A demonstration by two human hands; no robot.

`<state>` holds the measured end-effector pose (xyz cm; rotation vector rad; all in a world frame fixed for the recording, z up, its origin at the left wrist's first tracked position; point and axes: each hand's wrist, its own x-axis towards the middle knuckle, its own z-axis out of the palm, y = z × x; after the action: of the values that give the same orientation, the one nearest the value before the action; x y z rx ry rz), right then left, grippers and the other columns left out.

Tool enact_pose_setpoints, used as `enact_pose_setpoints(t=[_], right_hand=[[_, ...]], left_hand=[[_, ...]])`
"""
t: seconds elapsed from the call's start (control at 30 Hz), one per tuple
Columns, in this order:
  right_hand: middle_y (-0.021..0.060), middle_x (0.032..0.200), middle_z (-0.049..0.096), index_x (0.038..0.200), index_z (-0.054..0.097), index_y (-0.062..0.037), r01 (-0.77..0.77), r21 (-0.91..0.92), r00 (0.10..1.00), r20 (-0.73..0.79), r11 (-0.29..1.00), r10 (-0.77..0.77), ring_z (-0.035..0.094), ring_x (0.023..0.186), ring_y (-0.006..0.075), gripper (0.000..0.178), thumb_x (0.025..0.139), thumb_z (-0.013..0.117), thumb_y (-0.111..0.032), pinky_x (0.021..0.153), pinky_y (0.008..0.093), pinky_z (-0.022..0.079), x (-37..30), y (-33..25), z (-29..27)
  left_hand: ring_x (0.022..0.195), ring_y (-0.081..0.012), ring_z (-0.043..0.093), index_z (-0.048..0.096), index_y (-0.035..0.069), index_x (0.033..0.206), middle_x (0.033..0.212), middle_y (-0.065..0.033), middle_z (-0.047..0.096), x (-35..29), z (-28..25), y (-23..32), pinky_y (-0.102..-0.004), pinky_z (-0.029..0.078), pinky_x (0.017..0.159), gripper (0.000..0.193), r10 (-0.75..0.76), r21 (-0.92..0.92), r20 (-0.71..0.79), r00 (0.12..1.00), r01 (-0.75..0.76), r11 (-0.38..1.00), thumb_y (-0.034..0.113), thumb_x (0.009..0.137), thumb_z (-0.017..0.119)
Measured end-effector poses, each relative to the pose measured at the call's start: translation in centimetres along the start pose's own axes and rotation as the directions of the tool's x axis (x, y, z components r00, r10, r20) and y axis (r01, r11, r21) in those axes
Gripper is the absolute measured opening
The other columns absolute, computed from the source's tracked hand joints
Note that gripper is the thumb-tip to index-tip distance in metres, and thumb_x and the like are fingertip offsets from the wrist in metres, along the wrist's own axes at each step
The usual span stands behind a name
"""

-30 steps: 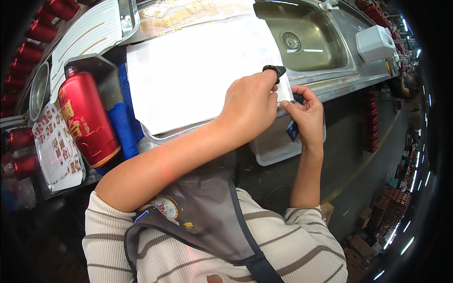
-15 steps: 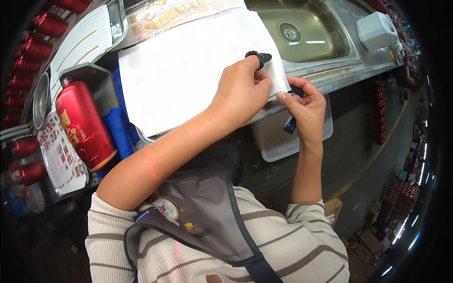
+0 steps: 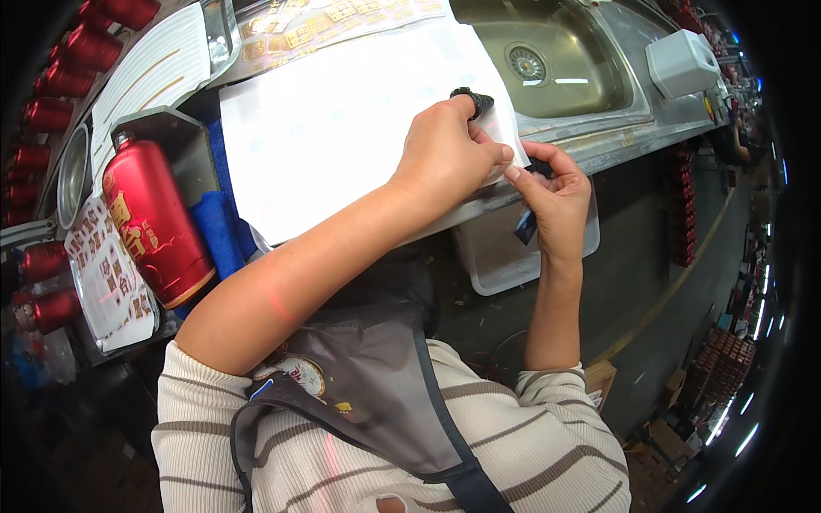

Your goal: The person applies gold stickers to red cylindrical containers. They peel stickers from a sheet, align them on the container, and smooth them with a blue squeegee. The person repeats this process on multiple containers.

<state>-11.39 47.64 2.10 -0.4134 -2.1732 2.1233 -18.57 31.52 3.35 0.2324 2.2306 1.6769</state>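
A large white sheet (image 3: 333, 137), seemingly with another layer under it, lies between the counter and the sink. My left hand (image 3: 453, 145) is closed at its right corner, thumb and fingertips pressed together there; a black band-like thing (image 3: 472, 103) sits on one finger. Right beside it, my right hand (image 3: 556, 197) pinches the same corner between thumb and forefinger. A slim dark tool with a bluish end (image 3: 525, 226) sticks out below the right palm; its kind is unclear. The exact contact of the left fingertips is partly hidden.
To the left a red bottle (image 3: 158, 222) leans by a blue cloth (image 3: 215, 235) and a sheet of labels (image 3: 111, 278). Gold labels (image 3: 333, 21) lie behind the white sheet. A steel sink (image 3: 564, 73), a white jug (image 3: 682, 64) and a white bin (image 3: 492, 269) are at the right.
My left thumb and fingertips have moved right, close against the right thumb at the corner. The white sheet has shifted slightly to the right. My right hand has barely moved.
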Motion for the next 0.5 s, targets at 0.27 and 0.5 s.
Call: enact_pose_setpoints(t=[0.27,0.5], right_hand=[[0.0057,0.103,0.065,0.113,0.064,0.0045,-0.012,-0.037,0.998,-0.061,0.999,0.009,0.053,0.064,-0.0006,0.033,0.081,0.072,0.004,0.059,0.0138,0.039,-0.3,0.4,-0.3],[0.0042,0.108,0.066,0.121,0.063,-0.0033,0.064,-0.341,0.963,-0.225,0.938,-0.147,0.053,0.062,0.0018,0.038,0.084,0.070,-0.004,0.062,0.0184,0.044,-1.4,-1.4,1.6]], left_hand=[[0.075,-0.0362,0.068,0.060,-0.008,0.088,0.077,-0.0217,0.067,0.2,-1.5,-1.0,-0.0412,0.053,0.073,0.018,0.071,-0.005,-0.134,0.988,-0.073,0.997,0.007,0.079,0.059],[0.069,-0.0039,0.052,0.058,-0.004,0.114,0.082,-0.0003,0.061,-3.9,-10.7,3.3,-0.0200,0.041,0.058,0.027,0.138,-0.279,-0.355,0.925,-0.246,0.928,0.002,0.087,0.057]])
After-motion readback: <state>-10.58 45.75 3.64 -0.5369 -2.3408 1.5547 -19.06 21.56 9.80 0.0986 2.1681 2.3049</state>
